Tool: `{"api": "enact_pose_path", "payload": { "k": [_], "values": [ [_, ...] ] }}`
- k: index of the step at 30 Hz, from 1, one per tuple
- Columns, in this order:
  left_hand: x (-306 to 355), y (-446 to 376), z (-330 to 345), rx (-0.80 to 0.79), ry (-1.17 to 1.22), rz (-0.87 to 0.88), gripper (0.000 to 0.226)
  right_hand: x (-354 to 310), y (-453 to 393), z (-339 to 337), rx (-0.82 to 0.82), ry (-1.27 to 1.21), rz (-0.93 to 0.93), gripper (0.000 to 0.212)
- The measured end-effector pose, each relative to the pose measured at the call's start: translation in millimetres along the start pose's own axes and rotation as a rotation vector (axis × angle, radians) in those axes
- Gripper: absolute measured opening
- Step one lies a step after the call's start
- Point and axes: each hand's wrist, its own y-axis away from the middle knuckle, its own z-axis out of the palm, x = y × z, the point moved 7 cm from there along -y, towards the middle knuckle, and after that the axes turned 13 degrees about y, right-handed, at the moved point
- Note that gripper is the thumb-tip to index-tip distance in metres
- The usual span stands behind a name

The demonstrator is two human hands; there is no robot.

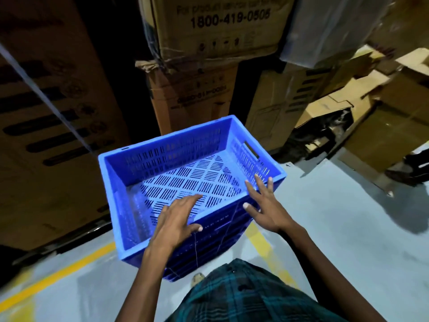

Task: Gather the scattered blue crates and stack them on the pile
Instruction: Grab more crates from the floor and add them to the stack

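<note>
Two bare hands reach forward, well apart, fingers spread and relaxed: the left hand (178, 217) hovers over the near rim of a blue crate (185, 168), the right hand (264, 205) at its near right corner. The crate tops a pile of blue crates (209, 247) on a grey floor (336, 228), before stacked cardboard boxes (220, 26).
</note>
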Motion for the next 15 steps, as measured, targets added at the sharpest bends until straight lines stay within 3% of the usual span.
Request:
{"api": "enact_pose_path", "payload": {
  "k": [5, 9, 15],
  "values": [
    [30, 22, 13, -0.032, -0.097, 0.005, 0.097, -2, 32, -10, 0.078, -0.144, -0.042, 0.069],
    [78, 33, 37, 0.016, -0.088, 0.162, 0.1, 14, 92, -20, 0.197, -0.273, 0.001, 0.061],
    [184, 51, 105, -0.151, 0.017, 0.432, 0.086, 89, 232, -14, 0.428, -0.382, 0.328, 0.053]
  ]
}}
